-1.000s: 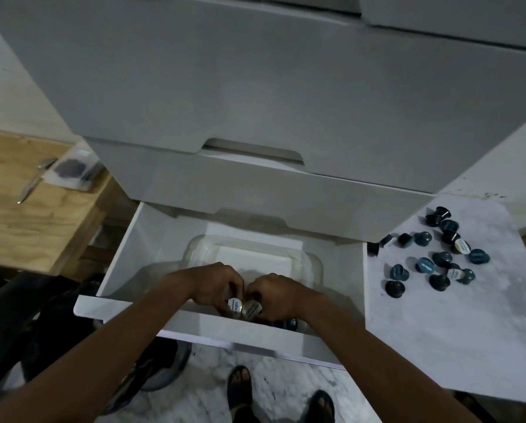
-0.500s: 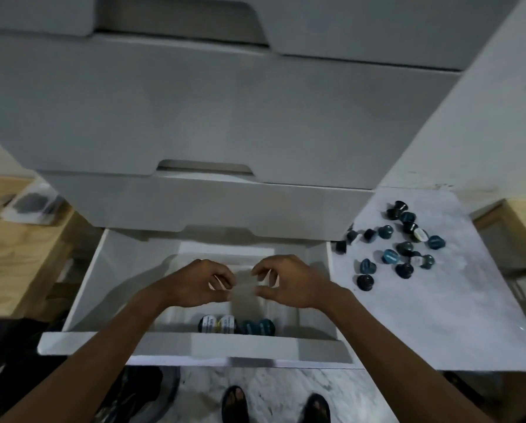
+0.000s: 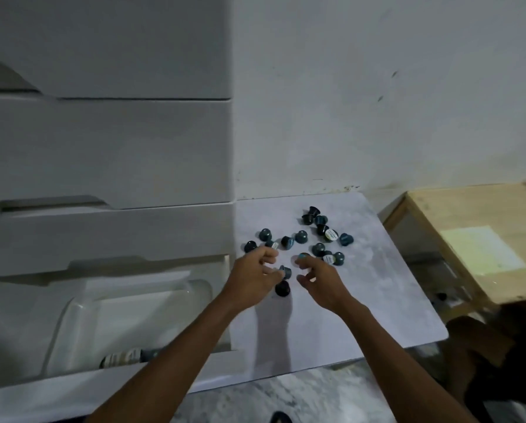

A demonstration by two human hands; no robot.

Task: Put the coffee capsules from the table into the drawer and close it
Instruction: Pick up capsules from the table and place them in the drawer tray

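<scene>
The drawer (image 3: pixel 57 392) stood open, with a few capsules (image 3: pixel 124 358) already lying at the front of the clear tray (image 3: pixel 69 309) inside it. The rest of the capsules (image 3: pixel 318 248) sat scattered on the pale tabletop (image 3: pixel 362 300) just beside the drawer's far side wall, some upright and some tipped. Being short and stubby, they had no long axis to line up with.

Both hands were out over that scatter, apart from each other. The left hand (image 3: pixel 252 276), the one nearer the drawer, had its fingers curled and its thumb against a dark capsule (image 3: pixel 285 271) lying on its side, rim turned away from the drawer. Whether a pinch had closed on it could not be told. Another dark capsule (image 3: pixel 282 289) lay just nearer the person. The right hand (image 3: pixel 319 279), farther from the drawer, was spread loosely, its forefinger reaching a teal capsule (image 3: pixel 304 256).

The load would probably travel sideways, back across the drawer's wall.

Beyond the tabletop, away from the drawer, stood a wooden stand (image 3: pixel 469 215); a scuffed white wall (image 3: pixel 377 117) rose behind.
</scene>
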